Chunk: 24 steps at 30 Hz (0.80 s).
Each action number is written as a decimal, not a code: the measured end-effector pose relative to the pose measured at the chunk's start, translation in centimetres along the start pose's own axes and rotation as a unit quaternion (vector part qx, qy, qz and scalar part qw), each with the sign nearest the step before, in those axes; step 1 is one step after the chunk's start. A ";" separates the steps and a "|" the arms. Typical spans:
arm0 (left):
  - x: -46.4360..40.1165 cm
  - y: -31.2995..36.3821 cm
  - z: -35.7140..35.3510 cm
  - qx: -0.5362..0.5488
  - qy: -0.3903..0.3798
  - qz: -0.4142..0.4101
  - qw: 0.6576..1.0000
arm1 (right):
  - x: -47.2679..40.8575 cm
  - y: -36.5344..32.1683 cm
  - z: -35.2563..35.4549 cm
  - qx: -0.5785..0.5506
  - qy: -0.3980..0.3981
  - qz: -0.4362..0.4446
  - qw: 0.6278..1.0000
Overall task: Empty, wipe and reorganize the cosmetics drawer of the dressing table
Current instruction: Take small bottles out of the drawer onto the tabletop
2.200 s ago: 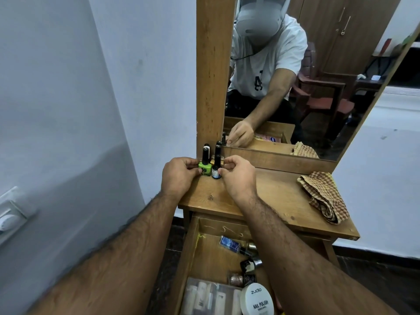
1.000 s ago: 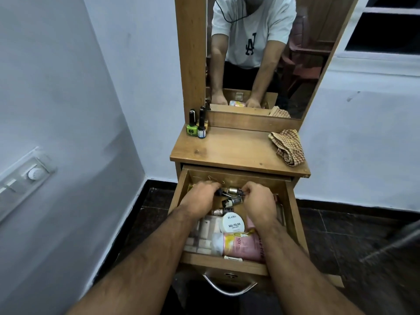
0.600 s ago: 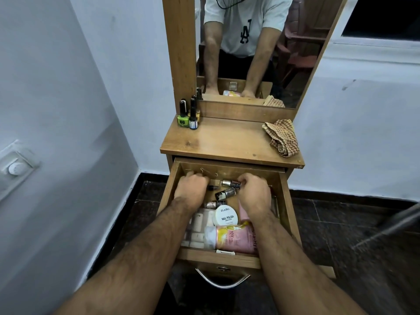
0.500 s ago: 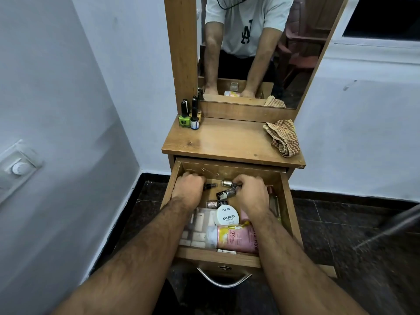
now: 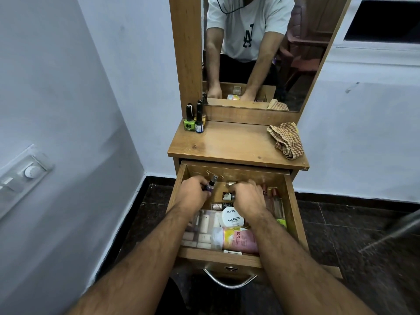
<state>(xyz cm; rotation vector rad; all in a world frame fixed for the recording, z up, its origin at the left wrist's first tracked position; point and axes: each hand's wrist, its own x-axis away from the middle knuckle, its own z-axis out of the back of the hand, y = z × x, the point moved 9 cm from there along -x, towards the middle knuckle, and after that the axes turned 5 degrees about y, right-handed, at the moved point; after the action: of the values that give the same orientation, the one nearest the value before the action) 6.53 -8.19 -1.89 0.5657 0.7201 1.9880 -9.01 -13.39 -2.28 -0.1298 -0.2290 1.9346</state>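
- Wooden surface (image 5: 229,146) carries nail polish bottles (image 5: 193,120) at its back left corner, checked cloth (image 5: 286,139) at right edge.
- Open drawer (image 5: 293,201) below: left hand (image 5: 193,194) pinches a small dark bottle (image 5: 211,184); right hand (image 5: 247,196) curls over a small capped bottle (image 5: 228,196).
- Pale walls, dark tiled floor (image 5: 354,223).

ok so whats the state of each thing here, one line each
drawer: pulled open, still holding cosmetics
left hand: grips a small dark-capped bottle
right hand: curled over small bottles, grip unclear
green nail polish: upright on tabletop, capped
checked cloth: crumpled, unused on tabletop
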 end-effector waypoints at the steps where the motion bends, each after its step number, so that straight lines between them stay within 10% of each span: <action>1: 0.1 -0.2 0.0 0.023 0.001 0.010 1.000 | 0.0 0.1 -0.1 -0.010 0.001 -0.007 1.000; 10: 0.6 0.1 1.4 0.164 0.042 0.015 0.985 | 0.2 2.6 2.1 -0.255 0.064 -0.062 0.963; 18: 1.3 1.7 4.0 0.277 0.078 0.003 0.958 | 1.0 2.9 3.7 -0.643 0.063 -0.066 0.760; 24: -1.9 6.3 7.1 0.236 0.117 -0.046 0.964 | -3.2 2.7 8.6 -0.554 0.170 -0.064 0.813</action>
<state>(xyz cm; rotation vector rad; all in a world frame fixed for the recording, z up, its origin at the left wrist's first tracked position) 8.16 -10.58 7.32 0.5633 1.3626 1.8164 -11.97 -18.18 5.50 -1.1836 -1.0719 1.3770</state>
